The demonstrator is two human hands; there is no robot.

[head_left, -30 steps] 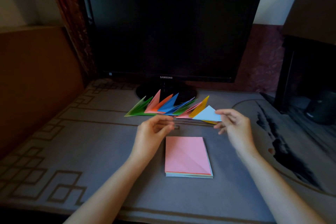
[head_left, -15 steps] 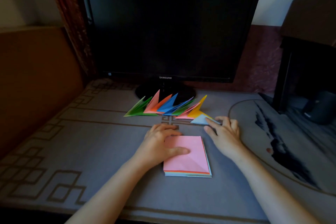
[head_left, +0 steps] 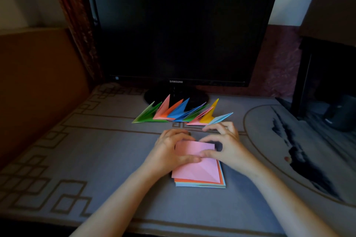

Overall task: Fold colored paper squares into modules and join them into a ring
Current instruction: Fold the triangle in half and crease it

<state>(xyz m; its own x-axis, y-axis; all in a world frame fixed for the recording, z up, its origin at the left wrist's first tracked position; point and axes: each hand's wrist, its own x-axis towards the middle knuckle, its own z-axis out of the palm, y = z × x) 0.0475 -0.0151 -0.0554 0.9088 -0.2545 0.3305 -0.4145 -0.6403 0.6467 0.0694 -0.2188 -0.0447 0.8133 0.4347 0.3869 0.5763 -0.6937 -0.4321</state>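
A stack of colored paper squares (head_left: 202, 183) lies on the grey mat, with a pink sheet (head_left: 200, 169) on top. The far edge of that pink sheet is raised off the stack. My left hand (head_left: 169, 152) pinches its far left part, thumb on top and fingers curled behind. My right hand (head_left: 227, 146) pinches its far right part with the thumb on the paper. Behind the hands stands a row of folded modules (head_left: 173, 113) in green, pink, orange, blue and yellow. A light blue module (head_left: 220, 118) lies at the row's right end, just beyond my right fingers.
A dark monitor (head_left: 181, 29) on a round stand (head_left: 154, 96) rises right behind the modules. A brown panel (head_left: 38, 82) borders the left side. Dark furniture (head_left: 327, 63) and a black object (head_left: 341, 113) stand at the right. The patterned mat (head_left: 77, 159) covers the table.
My right hand set the light blue module down at the row's right end and moved to the stack. My left hand dropped onto the stack too, and the pink sheet's far edge came up.
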